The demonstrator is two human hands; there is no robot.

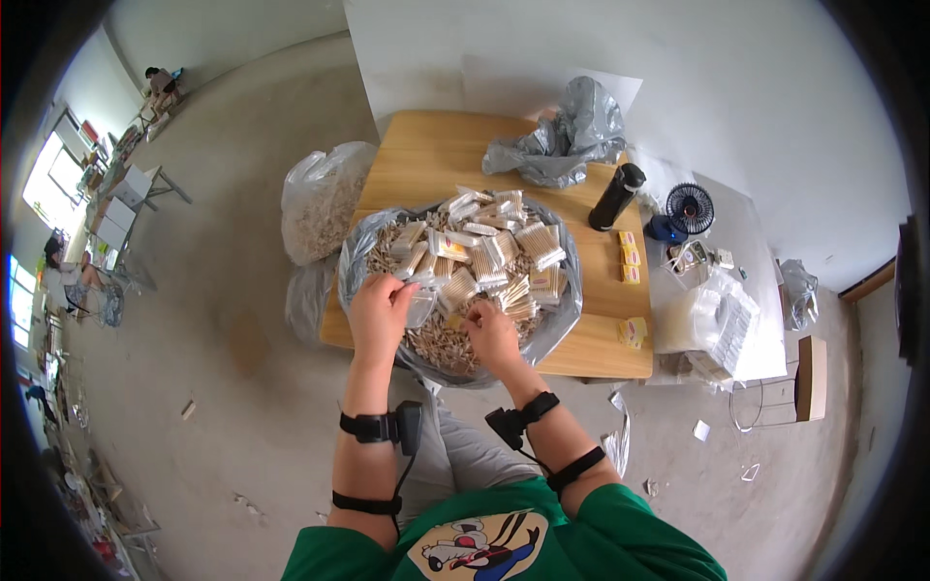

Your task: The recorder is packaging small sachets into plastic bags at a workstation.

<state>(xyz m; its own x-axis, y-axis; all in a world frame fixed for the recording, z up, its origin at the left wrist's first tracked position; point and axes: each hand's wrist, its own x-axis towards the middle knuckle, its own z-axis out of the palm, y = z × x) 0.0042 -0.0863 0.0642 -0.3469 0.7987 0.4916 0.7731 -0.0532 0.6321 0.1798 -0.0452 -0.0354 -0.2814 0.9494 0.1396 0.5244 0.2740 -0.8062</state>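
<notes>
A wide round container lined with a grey plastic bag [567, 315] stands before me on the table. In it, packs of thin pale sticks [489, 257], which look like cotton swabs in clear wrap, lie over many loose short sticks [446, 347]. At its near left side, my left hand [380, 308] is closed, thumb and fingers pinching a small clear plastic bag [421, 306]. My right hand [492, 337] is over the near middle of the heap, fingers curled together. Beside its fingertips shows a bit of yellow; what they grip is hidden.
On the wooden table [426, 145] are a crumpled grey bag [567, 140], a black bottle [617, 197] and small yellow packets [630, 257]. A side table on the right holds a fan [690, 207] and clear bags [707, 315]. A filled sack [325, 203] stands left. Two people sit far left.
</notes>
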